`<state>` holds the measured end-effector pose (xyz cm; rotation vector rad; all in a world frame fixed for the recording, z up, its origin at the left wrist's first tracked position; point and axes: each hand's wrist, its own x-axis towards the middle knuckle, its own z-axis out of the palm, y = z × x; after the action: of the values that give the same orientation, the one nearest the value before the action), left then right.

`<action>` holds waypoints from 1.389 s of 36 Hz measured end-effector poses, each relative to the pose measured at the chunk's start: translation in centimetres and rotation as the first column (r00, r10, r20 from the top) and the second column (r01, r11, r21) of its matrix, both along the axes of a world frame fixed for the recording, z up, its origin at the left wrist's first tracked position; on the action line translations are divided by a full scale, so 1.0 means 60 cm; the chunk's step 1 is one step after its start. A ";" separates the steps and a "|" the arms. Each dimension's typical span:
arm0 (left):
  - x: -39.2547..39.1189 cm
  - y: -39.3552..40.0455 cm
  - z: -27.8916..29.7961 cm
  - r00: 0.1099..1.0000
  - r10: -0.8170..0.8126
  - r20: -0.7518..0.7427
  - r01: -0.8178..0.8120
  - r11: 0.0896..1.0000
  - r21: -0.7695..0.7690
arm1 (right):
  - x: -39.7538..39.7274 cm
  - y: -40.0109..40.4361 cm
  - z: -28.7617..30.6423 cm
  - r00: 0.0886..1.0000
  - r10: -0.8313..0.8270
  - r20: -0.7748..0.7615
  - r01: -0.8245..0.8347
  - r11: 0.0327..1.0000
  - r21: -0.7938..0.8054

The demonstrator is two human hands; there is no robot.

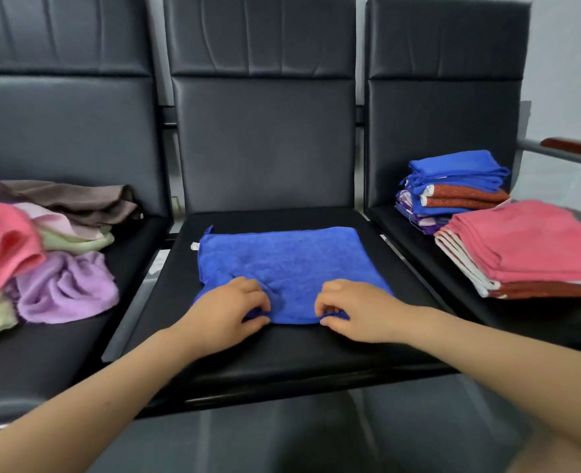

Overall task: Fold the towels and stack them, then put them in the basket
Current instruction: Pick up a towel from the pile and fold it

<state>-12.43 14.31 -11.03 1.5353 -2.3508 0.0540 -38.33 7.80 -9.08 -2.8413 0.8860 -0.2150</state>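
While both hands pinch its near edge (left hand point(229, 310), right hand point(357, 310)), blue towel point(289, 264) lies flat.

Soft even light, blurred warped edges

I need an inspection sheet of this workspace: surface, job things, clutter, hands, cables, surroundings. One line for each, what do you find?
Surface: black middle seat of a row of three padded chairs.
Job things: blue towel spread flat on it; unfolded towel heap on the left seat; folded pink stack and folded blue stack on the right seat; no basket seen.
Clutter: nothing seen.
Hands: left hand and right hand each pinch the towel's near edge.
Cables: nothing seen.
Surroundings: armrest at far right, pale wall behind.
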 end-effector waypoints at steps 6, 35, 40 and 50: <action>-0.026 0.023 0.004 0.994 0.095 -0.046 -0.099 0.990 -0.102 | 0.018 0.016 0.004 0.993 -0.067 0.093 0.066 0.998 0.008; 0.105 0.055 0.025 0.913 0.274 -0.303 -0.208 0.950 0.233 | -0.100 -0.034 0.027 0.797 -0.474 0.374 0.178 0.777 0.604; 0.103 0.064 0.031 0.893 0.328 -0.307 -0.245 0.929 0.278 | -0.106 -0.026 0.024 0.791 -0.524 0.317 0.184 0.697 0.693; 0.096 0.058 0.052 0.878 0.350 -0.326 -0.277 0.928 0.249 | -0.112 -0.035 0.032 0.732 -0.564 0.382 0.200 0.715 0.670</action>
<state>-6.64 17.76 -7.92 1.8278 -1.8427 -0.3681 -45.05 5.70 -7.16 -1.8018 1.1591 -0.6679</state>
